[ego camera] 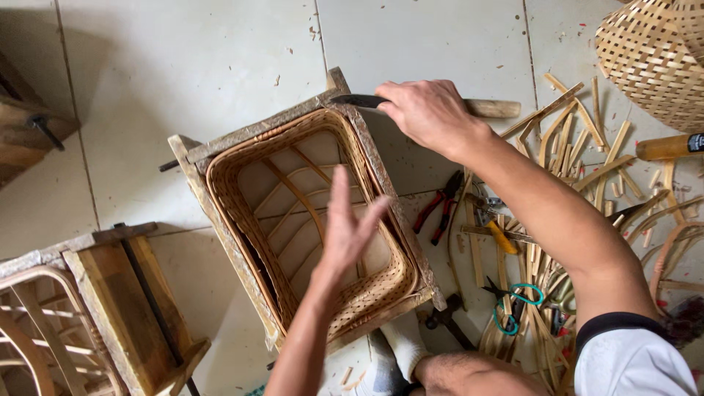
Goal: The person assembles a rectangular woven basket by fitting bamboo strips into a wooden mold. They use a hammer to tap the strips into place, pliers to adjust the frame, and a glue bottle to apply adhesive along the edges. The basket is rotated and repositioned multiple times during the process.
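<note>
Two bare hands worked over a square woven bamboo basket [308,220] held inside a rough square wooden frame [220,143] on the pale tiled floor [183,66]. Nearest the body, just below the left hand, a foot in a white sock [400,345] pressed against the frame's near corner. The left hand [345,227] hovered above the basket's opening with its fingers spread wide and straight, holding nothing and touching nothing. Under and beyond that hand, the basket's side walls looked closely woven all the way around up to the frame, while its bottom showed only bare curved ribs with open gaps, so the weaving seemed well along but unfinished.

Farther out, the right hand [429,110] was closed around a dark-bladed knife with a pale wooden handle [484,108], its blade laid across the frame's far corner, touching the wood at the basket's rim.

Beside the right forearm lay red-handled pliers [440,209], green-handled scissors [513,301] and a scatter of cut bamboo strips [579,154]. Beyond the right hand sat a round woven bamboo dome [653,59]. Left of the left hand stood a second wooden frame [125,301], well apart from the basket.
</note>
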Motion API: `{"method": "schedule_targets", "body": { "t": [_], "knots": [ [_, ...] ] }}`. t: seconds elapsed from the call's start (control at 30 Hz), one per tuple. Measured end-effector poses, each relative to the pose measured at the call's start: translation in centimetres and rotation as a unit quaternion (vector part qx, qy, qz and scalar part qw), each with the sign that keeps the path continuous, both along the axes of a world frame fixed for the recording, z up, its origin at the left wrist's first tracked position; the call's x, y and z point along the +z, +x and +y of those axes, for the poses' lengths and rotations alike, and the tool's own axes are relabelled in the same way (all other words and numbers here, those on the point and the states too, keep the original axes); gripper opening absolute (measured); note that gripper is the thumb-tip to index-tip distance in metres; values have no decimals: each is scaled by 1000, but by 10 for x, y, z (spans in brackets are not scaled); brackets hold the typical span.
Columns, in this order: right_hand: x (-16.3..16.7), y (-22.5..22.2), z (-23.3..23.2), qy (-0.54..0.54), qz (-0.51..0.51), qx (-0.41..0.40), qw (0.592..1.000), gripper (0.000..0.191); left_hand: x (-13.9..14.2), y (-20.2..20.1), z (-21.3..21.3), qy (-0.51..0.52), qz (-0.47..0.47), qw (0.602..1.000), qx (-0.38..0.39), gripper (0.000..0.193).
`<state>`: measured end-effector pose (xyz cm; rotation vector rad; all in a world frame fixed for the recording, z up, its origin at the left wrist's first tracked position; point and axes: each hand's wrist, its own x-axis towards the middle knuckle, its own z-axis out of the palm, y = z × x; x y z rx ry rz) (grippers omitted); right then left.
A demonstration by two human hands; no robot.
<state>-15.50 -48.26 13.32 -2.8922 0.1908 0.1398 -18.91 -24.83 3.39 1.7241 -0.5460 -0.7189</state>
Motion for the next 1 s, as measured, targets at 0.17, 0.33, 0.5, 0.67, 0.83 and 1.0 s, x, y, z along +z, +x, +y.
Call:
{"method": "schedule_targets", "body": {
  "t": [0.17,0.33,0.5,0.67,0.83,1.0],
  "knots": [
    [-14,29,-4,-79,-8,75,994,22,-24,110,21,36,-476,872,110,74],
    [-8,58,4,-190,28,129,973,18,-32,190,19,247,-501,829,-20,90],
    [3,102,20,-210,208,102,950,15,-30,213,0,342,-410,840,-93,79],
    [23,155,-11,-75,325,65,940,17,-28,214,-1,343,-441,826,-75,62],
    [23,174,-30,13,403,2,915,22,-27,217,-2,360,-423,828,-80,58],
    [16,145,-30,7,340,0,940,21,-24,212,2,345,-433,830,-68,57]
  ]
}}
